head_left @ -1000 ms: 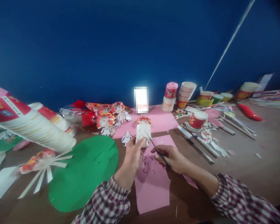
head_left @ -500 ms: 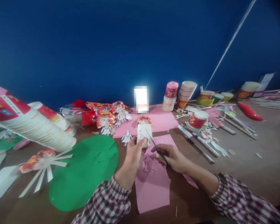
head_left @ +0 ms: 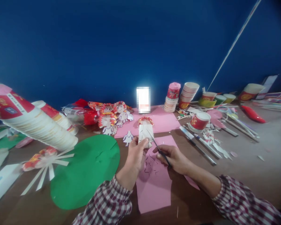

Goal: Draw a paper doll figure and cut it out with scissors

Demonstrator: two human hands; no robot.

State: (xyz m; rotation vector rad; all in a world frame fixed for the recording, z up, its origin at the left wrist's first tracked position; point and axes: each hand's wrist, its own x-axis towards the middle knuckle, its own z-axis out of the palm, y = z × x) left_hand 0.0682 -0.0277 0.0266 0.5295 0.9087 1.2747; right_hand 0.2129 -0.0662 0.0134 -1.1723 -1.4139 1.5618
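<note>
My left hand [head_left: 136, 153] is closed, its thumb pressed on a white piece of paper [head_left: 145, 130] with thin drawn lines. Wrapped round dark-handled scissors [head_left: 162, 154], my right hand [head_left: 175, 160] points their thin blades up and left at the paper's right edge. Directly beyond the paper, a red-and-yellow braided ring [head_left: 145, 120] shows in part. Beneath both hands lies a pink sheet [head_left: 154, 193] with small dark strips or marks on it. A white dress-shaped cutout [head_left: 128, 138] with a dark outline rests left of my left hand.
Left stand a green paper oval [head_left: 84, 178], a leaning cup stack [head_left: 42, 125] and a cup cut into strips [head_left: 50, 161]. Decorated paper figures [head_left: 110, 114] lie behind. To the right are pens [head_left: 198, 145], a red paper cup [head_left: 199, 122], paper scraps [head_left: 209, 136] and more cup stacks [head_left: 188, 95].
The whole view has shifted slightly. Both hands keep nearly the same hold, with the scissors still at the white paper's right edge.
</note>
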